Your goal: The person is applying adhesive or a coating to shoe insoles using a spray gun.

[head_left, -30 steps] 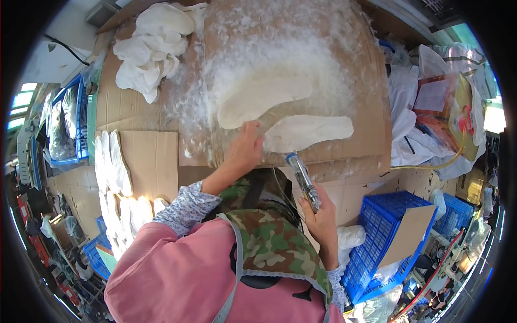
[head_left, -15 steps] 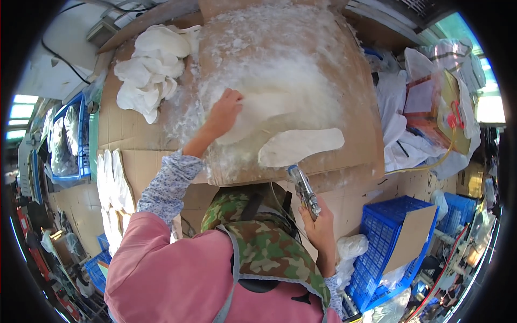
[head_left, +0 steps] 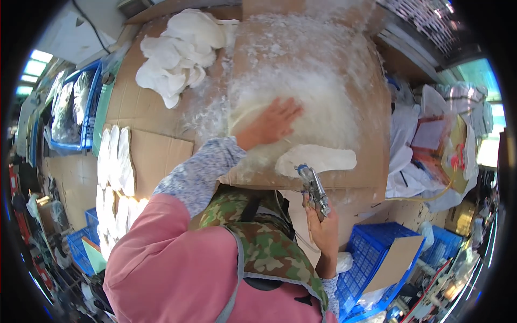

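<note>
L hand (head_left: 273, 121) spread over fuzzy white patch (head_left: 319, 89), mid of cardboard-topped table (head_left: 361, 183), contact unclear. R hand (head_left: 323, 226) wrapped round metal spray gun (head_left: 316, 187), tip by near L side of white insole-shaped pc (head_left: 331, 158). More white pcs (head_left: 180, 51) heaped far L.

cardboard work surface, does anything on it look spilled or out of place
Yes: wispy white residue covers much of the cardboard, far beyond the insole by the spray gun. At upper left, an insole pile lies jumbled, unlike the insole rows at lower left.
</note>
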The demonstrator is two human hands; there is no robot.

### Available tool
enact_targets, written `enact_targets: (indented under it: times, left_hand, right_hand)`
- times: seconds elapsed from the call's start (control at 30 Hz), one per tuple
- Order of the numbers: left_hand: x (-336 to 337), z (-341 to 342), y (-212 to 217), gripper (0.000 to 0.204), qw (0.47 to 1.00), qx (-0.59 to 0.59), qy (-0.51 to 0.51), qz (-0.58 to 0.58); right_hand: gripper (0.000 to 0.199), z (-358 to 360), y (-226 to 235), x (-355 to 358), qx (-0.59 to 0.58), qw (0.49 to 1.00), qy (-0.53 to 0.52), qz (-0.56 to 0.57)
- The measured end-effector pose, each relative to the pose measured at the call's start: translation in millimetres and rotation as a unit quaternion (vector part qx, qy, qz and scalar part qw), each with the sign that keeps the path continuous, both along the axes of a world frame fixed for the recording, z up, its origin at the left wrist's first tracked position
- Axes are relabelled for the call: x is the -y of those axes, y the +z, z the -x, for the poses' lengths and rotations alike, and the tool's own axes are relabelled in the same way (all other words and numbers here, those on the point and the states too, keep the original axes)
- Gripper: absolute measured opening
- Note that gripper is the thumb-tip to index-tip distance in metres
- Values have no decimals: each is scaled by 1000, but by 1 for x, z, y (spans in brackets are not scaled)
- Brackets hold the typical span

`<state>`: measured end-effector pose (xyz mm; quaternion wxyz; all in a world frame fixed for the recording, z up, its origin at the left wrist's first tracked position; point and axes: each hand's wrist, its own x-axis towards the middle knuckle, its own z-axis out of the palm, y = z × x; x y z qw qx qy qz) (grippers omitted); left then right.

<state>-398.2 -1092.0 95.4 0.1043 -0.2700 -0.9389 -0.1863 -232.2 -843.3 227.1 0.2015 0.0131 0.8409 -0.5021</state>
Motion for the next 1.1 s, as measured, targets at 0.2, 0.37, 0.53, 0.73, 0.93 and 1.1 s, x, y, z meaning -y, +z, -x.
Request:
enact_targets:
  times: [0.2,0.37,0.53,0.73,0.93,1.1]
  left_hand:
    - [37,-38,-3,53,982,-14,128,-135]
    - [85,-103,2,26,864,126,402,-275]
    - [80,-123,-22,22,811,198,381,-398]
    - [81,-117,-21,15,778,235,407,-417]
    - [74,-116,-18,15,750,212,420,-465]
    - [74,-116,-18,19,723,213,415,-510]
  right_hand:
    - [32,18,27,27,-15,999,46,-14]
    - [32,43,39,61,-43,993,111,-16]
    - [32,51,26,87,12,988,152,-23]
    - [33,51,24,104,17,983,178,-45]
    - [32,55,17,111,9,980,190,-62]
    - [30,58,21,110,53,980,160,-104]
